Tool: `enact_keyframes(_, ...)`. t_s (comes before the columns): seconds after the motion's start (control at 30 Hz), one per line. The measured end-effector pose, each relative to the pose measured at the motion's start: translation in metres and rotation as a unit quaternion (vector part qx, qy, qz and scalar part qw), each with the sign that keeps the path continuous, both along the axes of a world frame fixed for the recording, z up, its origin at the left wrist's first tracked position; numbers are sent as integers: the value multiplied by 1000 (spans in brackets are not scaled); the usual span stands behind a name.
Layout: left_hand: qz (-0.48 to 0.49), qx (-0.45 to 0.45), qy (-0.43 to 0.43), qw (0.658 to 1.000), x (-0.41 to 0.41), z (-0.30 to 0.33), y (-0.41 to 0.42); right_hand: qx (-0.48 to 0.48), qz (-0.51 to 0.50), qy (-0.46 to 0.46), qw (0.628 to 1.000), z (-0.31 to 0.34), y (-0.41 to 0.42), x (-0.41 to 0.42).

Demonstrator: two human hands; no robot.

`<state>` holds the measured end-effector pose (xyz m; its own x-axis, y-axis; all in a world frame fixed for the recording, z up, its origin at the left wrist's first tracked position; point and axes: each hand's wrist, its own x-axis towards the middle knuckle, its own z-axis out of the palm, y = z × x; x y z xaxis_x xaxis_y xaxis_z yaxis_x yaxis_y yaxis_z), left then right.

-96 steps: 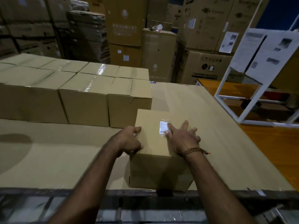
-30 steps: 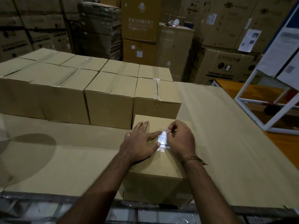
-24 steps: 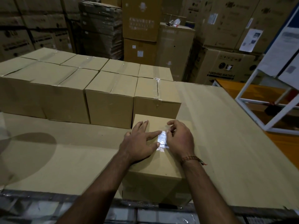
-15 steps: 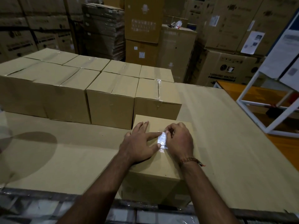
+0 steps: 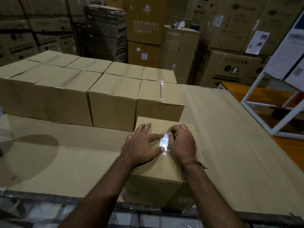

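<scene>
Your left grip lies flat and released on the top of the carton, forefinger and thumb stretched out to press the left edge of the label. Your right grip is curled, its fingertips on the label's right edge, thumb and forefinger nipping the upper corner.

The label sits near the middle of the carton's top, under a glossy strip of clear tape. It is thin, limp and sticky, so handle it by the corners and smooth it from one side to the other, or it will likely wrinkle or trap air. Its print is too small to read.

The carton stands at the near edge of the worktop, which is covered with a cardboard sheet. The carton looks stiff and taped shut. I cannot judge its weight, so take it by the two side faces, low down.

Just behind it stands a row of sealed cartons, taped along their seams. Farther back, a big box carries an LG logo and the words "WASHING MACHINE", the first letter cut off.
</scene>
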<state>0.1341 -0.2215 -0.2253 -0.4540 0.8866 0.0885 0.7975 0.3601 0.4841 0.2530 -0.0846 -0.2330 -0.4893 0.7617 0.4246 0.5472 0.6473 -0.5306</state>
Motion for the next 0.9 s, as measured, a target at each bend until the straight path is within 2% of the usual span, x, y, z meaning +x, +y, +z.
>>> enact_keyframes(0.27,41,41,-39,998,2,5,-1,-10,-1,33,999,2,-1,1)
enact_keyframes(0.5,48,34,-33,998,4,5,1,-37,4,57,998,9,-9,6)
enact_keyframes(0.57,48,27,-33,998,4,5,1,-70,11,69,995,11,-10,7)
enact_keyframes(0.67,50,23,-34,998,2,3,2,-177,51,97,978,17,-11,17)
enact_keyframes(0.77,51,27,-38,998,-1,1,2,-248,86,64,963,22,-10,35)
enact_keyframes(0.9,52,25,-38,998,-2,-2,4,-252,120,-6,960,24,-4,47)
